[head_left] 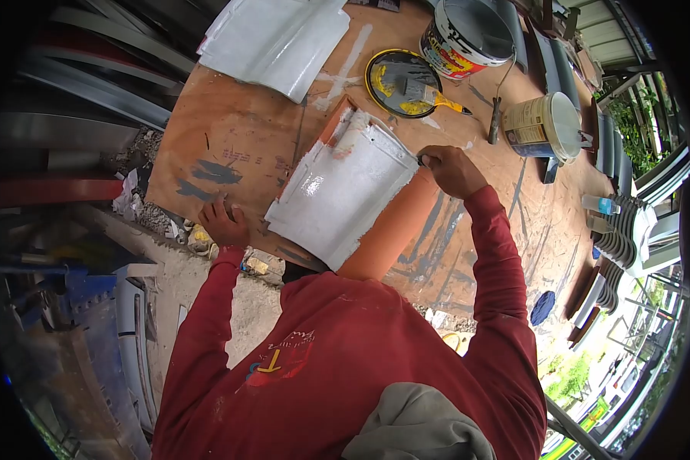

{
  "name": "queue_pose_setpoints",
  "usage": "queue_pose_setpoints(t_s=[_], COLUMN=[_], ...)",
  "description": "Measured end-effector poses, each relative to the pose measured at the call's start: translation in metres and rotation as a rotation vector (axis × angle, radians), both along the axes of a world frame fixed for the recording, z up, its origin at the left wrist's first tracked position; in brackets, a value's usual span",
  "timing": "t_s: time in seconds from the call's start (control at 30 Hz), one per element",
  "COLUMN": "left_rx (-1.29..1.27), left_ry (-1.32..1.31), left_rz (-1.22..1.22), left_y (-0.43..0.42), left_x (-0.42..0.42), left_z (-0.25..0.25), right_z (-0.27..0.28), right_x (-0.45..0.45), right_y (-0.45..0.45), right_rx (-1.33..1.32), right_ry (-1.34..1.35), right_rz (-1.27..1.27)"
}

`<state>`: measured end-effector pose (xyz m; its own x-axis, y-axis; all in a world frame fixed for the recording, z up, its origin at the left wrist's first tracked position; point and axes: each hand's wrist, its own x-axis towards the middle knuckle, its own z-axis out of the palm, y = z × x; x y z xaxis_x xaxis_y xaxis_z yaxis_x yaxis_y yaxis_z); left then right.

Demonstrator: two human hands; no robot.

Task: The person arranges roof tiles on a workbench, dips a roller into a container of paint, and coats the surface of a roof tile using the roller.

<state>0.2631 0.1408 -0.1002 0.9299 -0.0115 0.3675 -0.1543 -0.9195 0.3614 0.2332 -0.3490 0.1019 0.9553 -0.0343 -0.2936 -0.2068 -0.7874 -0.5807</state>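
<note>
A roof tile [337,192] lies on the plywood table in front of me, mostly coated in wet, shiny white paint. Its right side [395,222] and upper left edge show bare orange. My right hand [454,172] is closed at the tile's upper right edge, pinching something small and dark that I cannot make out. Left of the tile, my left hand [225,222] rests at the table's edge with fingers apart and nothing in it. Beyond the tile, a paintbrush [429,95] with a yellow handle lies across a paint-smeared lid [383,90].
At the back stand a paint bucket [456,46] and a smaller whitish pail [533,126]. Another white-coated tile [276,46] lies at the back left. Stacked tiles [625,230] line the right side. Metal lengths [92,92] lie to the left, beyond the plywood table [199,146].
</note>
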Motion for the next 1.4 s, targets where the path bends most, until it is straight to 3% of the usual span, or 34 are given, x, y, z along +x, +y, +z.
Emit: queue_pose_setpoints(t_s=[0.23,0.37,0.57,0.63,0.97,1.17,1.27,1.37,1.4], left_rx=[0.0,0.008,0.014,0.018,0.002,0.012,0.004,-0.003,-0.002], left_ry=[-0.036,-0.022,-0.047,-0.015,-0.017,-0.004,-0.01,-0.024,-0.029], left_rz=[-0.023,-0.009,-0.016,-0.033,-0.036,0.009,-0.009,-0.031,-0.034], left_y=[0.002,0.004,0.001,0.002,-0.001,-0.001,0.001,0.0,0.001], left_x=[0.001,0.001,-0.001,0.001,-0.002,0.001,-0.002,-0.001,0.0], left_z=[-0.001,-0.004,0.0,0.001,0.005,0.0,0.002,0.005,0.004], right_z=[0.009,-0.001,0.007,0.01,-0.006,-0.016,-0.015,-0.016,-0.019], right_x=[-0.008,0.001,0.002,0.014,0.003,-0.001,-0.034,-0.059,-0.059], right_y=[0.003,0.011,0.009,0.023,0.011,0.019,0.017,0.027,0.032], right_rx=[-0.016,0.068,-0.023,0.157,0.095,0.258,0.295,0.052,0.052], right_ry=[0.181,0.075,0.238,0.288,0.223,0.175,0.016,-0.321,-0.32], right_rz=[-0.115,-0.112,-0.139,-0.26,-0.175,-0.205,-0.235,-0.395,-0.395])
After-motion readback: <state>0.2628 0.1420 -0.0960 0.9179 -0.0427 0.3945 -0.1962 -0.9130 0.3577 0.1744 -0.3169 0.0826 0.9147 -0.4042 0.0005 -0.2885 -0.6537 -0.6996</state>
